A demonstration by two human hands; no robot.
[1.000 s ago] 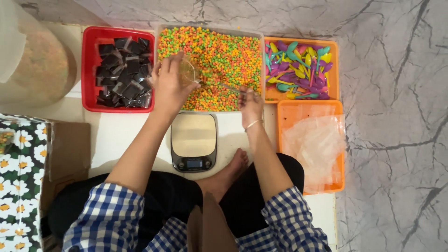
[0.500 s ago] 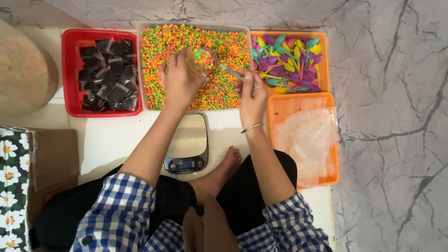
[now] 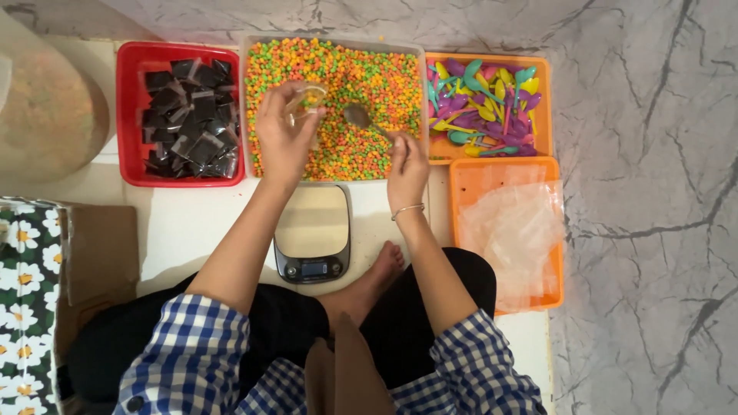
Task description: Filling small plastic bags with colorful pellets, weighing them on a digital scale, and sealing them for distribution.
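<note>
My left hand (image 3: 283,138) holds a small clear cup (image 3: 305,101) tilted over a clear tray (image 3: 419,54) full of orange, green and yellow candy bits. A few bits lie in the cup. My right hand (image 3: 407,165) grips a metal spoon (image 3: 363,119) by its handle, the bowl resting on the candy just right of the cup. Both hands hover over the front half of the tray. A small kitchen scale (image 3: 314,230) with a bare steel platform sits directly below them, near my bare foot (image 3: 367,283).
A red tray (image 3: 129,115) of small dark packets stands to the left. An orange tray (image 3: 538,100) of coloured plastic spoons is at the right, another orange tray (image 3: 469,173) with clear bags below it. A large sack (image 3: 42,107) and a flowered box (image 3: 27,307) stand at left.
The view shifted slightly. My left hand has tilted the cup toward the spoon, and my right hand has drawn back toward the tray's front edge with the spoon.
</note>
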